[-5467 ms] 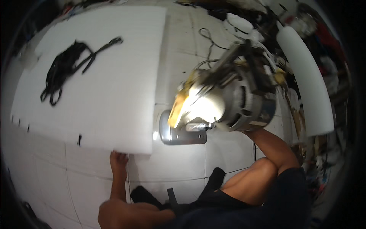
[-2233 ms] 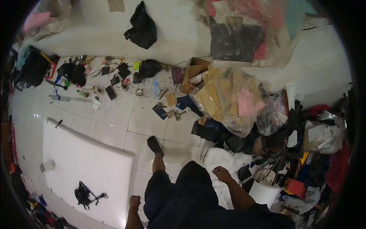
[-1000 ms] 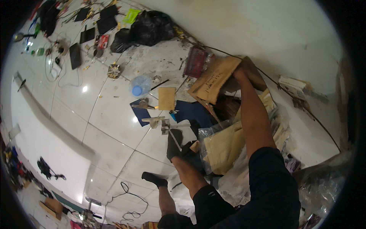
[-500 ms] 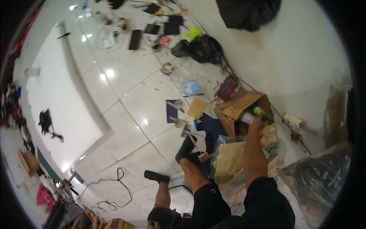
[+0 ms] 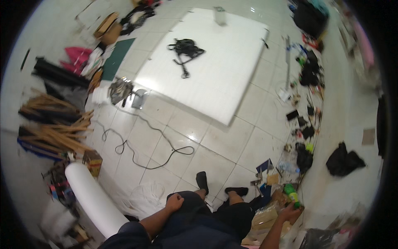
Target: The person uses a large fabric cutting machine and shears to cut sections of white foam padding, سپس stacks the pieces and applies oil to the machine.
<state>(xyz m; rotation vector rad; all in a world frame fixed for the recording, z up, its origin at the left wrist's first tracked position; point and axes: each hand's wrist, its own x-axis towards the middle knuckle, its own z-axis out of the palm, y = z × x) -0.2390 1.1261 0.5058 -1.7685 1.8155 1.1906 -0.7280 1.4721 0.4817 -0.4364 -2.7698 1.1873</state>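
My right hand [image 5: 291, 213] is closed around the lower part of a green bottle [image 5: 290, 191] with a yellow-green label, which tilts up and away from me at the lower right. The bottle is over or beside a brown cardboard box [image 5: 278, 196], mostly hidden by the bottle and my hand. On my dark-clothed thigh lies my left hand [image 5: 175, 202], its fingers curled in and nothing showing in them. Beside my right foot are a metal clamp-like tool [image 5: 258, 182] and a tan square piece [image 5: 273, 179].
A large white foam slab [image 5: 203, 74] lies ahead, bearing black straps [image 5: 186, 48]. A black cable [image 5: 155, 167] loops across the tiles. Wooden sticks [image 5: 58, 133] and a white roll [image 5: 93, 197] are at left. A clear bottle [image 5: 288, 167] and a black bag [image 5: 304, 157] are at right.
My view has swung left and widened. My right hand has brought the green bottle up from inside the cardboard box. The left hand now shows fully on my thigh.
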